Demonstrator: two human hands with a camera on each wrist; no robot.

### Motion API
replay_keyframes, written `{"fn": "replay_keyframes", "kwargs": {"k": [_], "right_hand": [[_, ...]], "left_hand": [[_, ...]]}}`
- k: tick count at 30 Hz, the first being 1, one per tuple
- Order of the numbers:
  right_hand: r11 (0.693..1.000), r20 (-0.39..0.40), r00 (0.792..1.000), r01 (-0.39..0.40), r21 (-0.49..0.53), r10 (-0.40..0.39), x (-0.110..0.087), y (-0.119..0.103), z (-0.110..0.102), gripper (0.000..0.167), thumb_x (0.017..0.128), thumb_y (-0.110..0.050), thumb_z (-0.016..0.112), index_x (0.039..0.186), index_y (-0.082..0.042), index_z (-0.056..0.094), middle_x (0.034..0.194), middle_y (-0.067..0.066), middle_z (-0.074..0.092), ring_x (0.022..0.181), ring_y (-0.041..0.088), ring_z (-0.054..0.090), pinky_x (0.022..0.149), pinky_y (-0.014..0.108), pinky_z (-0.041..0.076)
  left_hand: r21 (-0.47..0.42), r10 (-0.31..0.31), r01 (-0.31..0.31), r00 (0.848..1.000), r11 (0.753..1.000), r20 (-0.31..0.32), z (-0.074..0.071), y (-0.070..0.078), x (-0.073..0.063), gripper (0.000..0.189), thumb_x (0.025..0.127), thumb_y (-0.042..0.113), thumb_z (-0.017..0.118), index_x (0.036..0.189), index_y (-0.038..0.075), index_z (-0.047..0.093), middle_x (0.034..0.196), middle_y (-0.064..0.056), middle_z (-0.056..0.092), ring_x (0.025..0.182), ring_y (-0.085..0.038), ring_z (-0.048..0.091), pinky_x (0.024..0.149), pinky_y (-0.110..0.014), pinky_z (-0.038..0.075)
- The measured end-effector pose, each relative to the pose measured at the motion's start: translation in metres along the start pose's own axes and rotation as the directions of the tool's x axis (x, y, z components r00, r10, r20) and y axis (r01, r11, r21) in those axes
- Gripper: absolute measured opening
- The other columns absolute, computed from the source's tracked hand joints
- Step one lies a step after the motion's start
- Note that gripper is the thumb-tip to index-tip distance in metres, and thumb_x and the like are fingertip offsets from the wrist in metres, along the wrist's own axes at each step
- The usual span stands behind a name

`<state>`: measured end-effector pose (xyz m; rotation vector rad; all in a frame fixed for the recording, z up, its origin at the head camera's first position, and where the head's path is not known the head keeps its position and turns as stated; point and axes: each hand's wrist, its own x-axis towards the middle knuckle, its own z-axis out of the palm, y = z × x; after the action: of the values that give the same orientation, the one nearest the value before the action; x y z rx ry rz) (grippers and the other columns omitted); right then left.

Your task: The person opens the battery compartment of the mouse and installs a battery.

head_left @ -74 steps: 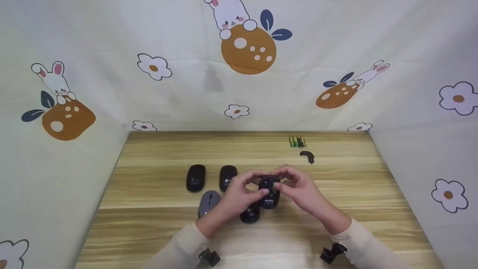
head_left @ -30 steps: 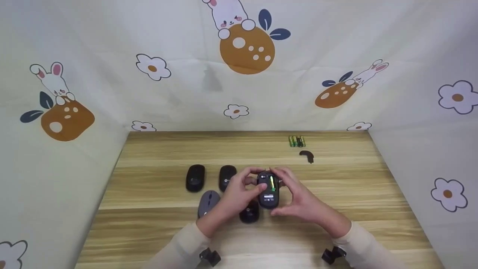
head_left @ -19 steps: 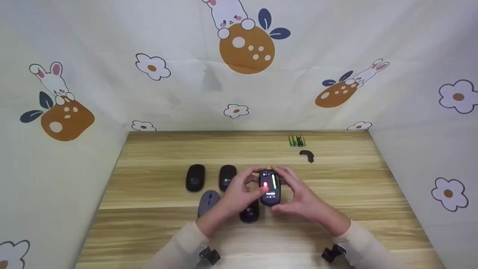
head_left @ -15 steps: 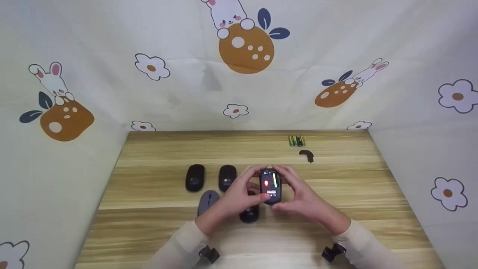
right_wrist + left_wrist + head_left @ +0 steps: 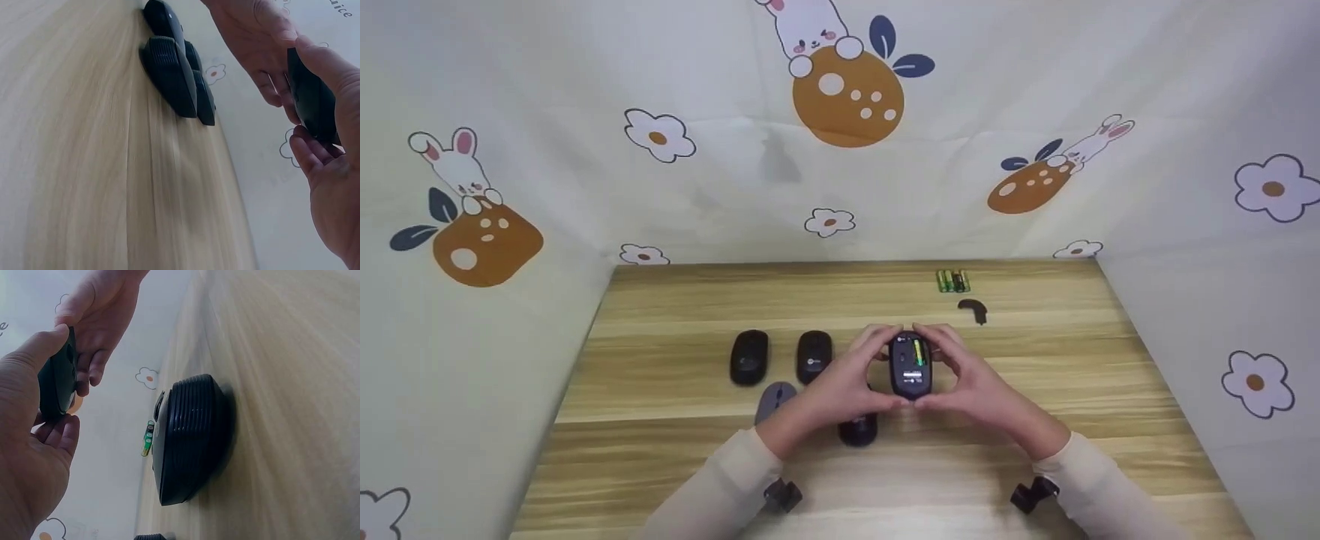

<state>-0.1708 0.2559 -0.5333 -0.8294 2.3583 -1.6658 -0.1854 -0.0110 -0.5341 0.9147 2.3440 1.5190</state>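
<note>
A black computer mouse [image 5: 905, 381] is held above the table, underside up, with a green battery [image 5: 918, 352] visible in its open compartment. My left hand [image 5: 846, 384] grips it from the left, thumb at the near end and fingers at the far end. On the other side, my right hand [image 5: 973, 384] holds it in the same way. Both thumb tips nearly meet at the near end. The left wrist view shows the mouse [image 5: 56, 379] edge-on between thumb and fingers; the right wrist view shows the mouse [image 5: 310, 101] likewise.
Another black mouse [image 5: 859, 430] lies just below the left hand. A grey mouse [image 5: 775, 401], partly behind the left forearm, and two black mice, one at far left [image 5: 749, 358] and one nearer [image 5: 814, 358], rest left. Several batteries [image 5: 953, 281] and a curved black cover [image 5: 974, 310] lie at back right.
The right thumb left the battery compartment for the near end. A red light came on under the mouse and is now unseen. The left thumb slid off the underside to the near edge.
</note>
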Motion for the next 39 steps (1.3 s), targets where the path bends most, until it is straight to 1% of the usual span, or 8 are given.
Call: {"fn": "replay_keyframes", "kwargs": {"k": [4, 8, 10, 18, 26, 31, 36, 39], "right_hand": [[0.997, -0.001, 0.999, -0.045, -0.055, 0.045, 0.003, -0.001, -0.006, 0.111, 0.08, -0.02, 0.101, 0.172, -0.016, 0.039, 0.166, 0.002, 0.045, 0.144, 0.027, 0.054, 0.129, 0.045, 0.038], [0.99, -0.007, 1.0, -0.025, -0.142, 0.024, 0.007, 0.001, -0.013, 0.112, 0.077, -0.021, 0.102, 0.171, -0.01, 0.04, 0.163, 0.0, 0.049, 0.141, 0.025, 0.057, 0.126, 0.053, 0.042], [0.985, -0.005, 1.0, -0.023, -0.173, 0.023, 0.009, 0.003, -0.017, 0.113, 0.077, -0.021, 0.103, 0.171, -0.011, 0.041, 0.162, -0.001, 0.05, 0.141, 0.024, 0.057, 0.126, 0.054, 0.042], [0.966, 0.008, 0.999, -0.035, -0.255, 0.038, 0.017, 0.014, -0.033, 0.111, 0.077, -0.026, 0.102, 0.169, -0.009, 0.043, 0.163, 0.007, 0.051, 0.146, 0.033, 0.054, 0.126, 0.059, 0.041], [0.947, 0.038, 0.998, -0.026, -0.322, 0.041, 0.026, 0.028, -0.052, 0.107, 0.078, -0.019, 0.102, 0.166, 0.0, 0.045, 0.163, 0.014, 0.052, 0.146, 0.036, 0.054, 0.126, 0.056, 0.041], [0.944, 0.056, 0.998, -0.013, -0.329, 0.033, 0.031, 0.04, -0.063, 0.102, 0.079, -0.02, 0.101, 0.164, 0.0, 0.048, 0.159, 0.015, 0.055, 0.142, 0.037, 0.059, 0.123, 0.056, 0.045], [0.944, 0.056, 0.996, -0.052, -0.326, 0.074, 0.035, 0.051, -0.072, 0.102, 0.078, -0.022, 0.103, 0.164, -0.006, 0.051, 0.161, 0.012, 0.056, 0.143, 0.036, 0.057, 0.124, 0.056, 0.044], [0.938, 0.044, 0.995, -0.069, -0.34, 0.089, 0.037, 0.056, -0.078, 0.1, 0.077, -0.019, 0.103, 0.163, -0.005, 0.052, 0.163, 0.015, 0.054, 0.145, 0.039, 0.055, 0.124, 0.059, 0.042]], "left_hand": [[0.055, -0.004, 0.003, 1.0, 0.998, 0.015, -0.003, 0.002, 0.008, 0.11, 0.083, 0.023, 0.099, 0.173, 0.022, 0.036, 0.166, 0.003, 0.044, 0.144, -0.02, 0.055, 0.122, -0.046, 0.047], [0.111, 0.0, -0.004, 1.0, 0.994, 0.032, -0.004, 0.002, 0.016, 0.109, 0.084, 0.025, 0.098, 0.173, 0.017, 0.036, 0.164, 0.0, 0.046, 0.145, -0.02, 0.054, 0.123, -0.044, 0.047], [0.136, -0.007, 0.002, 0.999, 0.991, 0.038, -0.004, 0.002, 0.021, 0.109, 0.083, 0.025, 0.098, 0.173, 0.016, 0.036, 0.165, -0.001, 0.046, 0.146, -0.02, 0.053, 0.123, -0.045, 0.046], [0.236, -0.053, 0.04, 0.997, 0.971, 0.049, 0.001, -0.001, 0.044, 0.11, 0.082, 0.024, 0.099, 0.172, 0.013, 0.036, 0.165, -0.006, 0.047, 0.148, -0.022, 0.052, 0.125, -0.042, 0.043], [0.294, -0.076, 0.058, 0.996, 0.954, 0.051, 0.009, -0.004, 0.069, 0.108, 0.082, 0.021, 0.099, 0.17, 0.009, 0.039, 0.167, -0.011, 0.046, 0.151, -0.028, 0.05, 0.128, -0.044, 0.04], [0.325, -0.081, 0.055, 0.995, 0.944, 0.067, 0.015, -0.01, 0.084, 0.105, 0.083, 0.026, 0.099, 0.169, 0.007, 0.041, 0.162, -0.012, 0.049, 0.149, -0.026, 0.051, 0.129, -0.039, 0.038], [0.362, -0.083, 0.054, 0.994, 0.931, 0.065, 0.02, -0.015, 0.097, 0.103, 0.083, 0.028, 0.1, 0.166, 0.007, 0.045, 0.156, -0.011, 0.053, 0.144, -0.026, 0.054, 0.127, -0.039, 0.041], [0.389, -0.084, 0.053, 0.995, 0.92, 0.062, 0.024, -0.017, 0.106, 0.103, 0.082, 0.03, 0.1, 0.166, 0.006, 0.045, 0.152, -0.011, 0.055, 0.141, -0.026, 0.055, 0.125, -0.039, 0.043]]}}
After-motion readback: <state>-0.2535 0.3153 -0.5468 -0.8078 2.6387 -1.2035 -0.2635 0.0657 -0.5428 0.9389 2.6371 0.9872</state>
